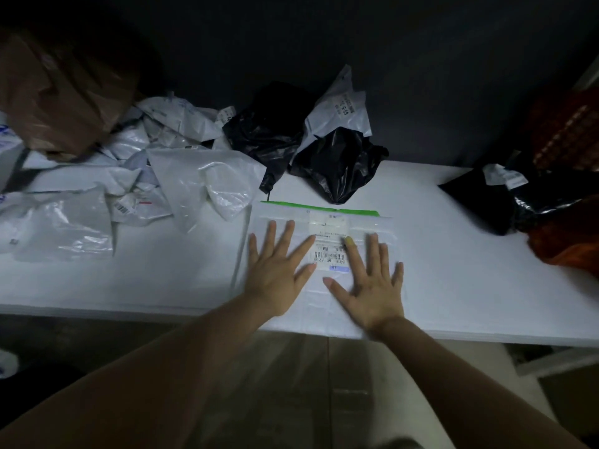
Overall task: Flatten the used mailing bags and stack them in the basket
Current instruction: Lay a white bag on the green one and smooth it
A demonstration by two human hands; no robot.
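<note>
White table (470,270): crumpled bags (194,179) behind clear bag (327,228), left grip (275,277), right grip (372,293) wide atop.

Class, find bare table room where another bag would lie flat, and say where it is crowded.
Widest free patch of table: between the clear bag and the black bag at right. A narrower strip follows the near edge, left of the left hand, in front of the white bag heap. Crowded: left side and back centre, with crumpled black bags.
</note>
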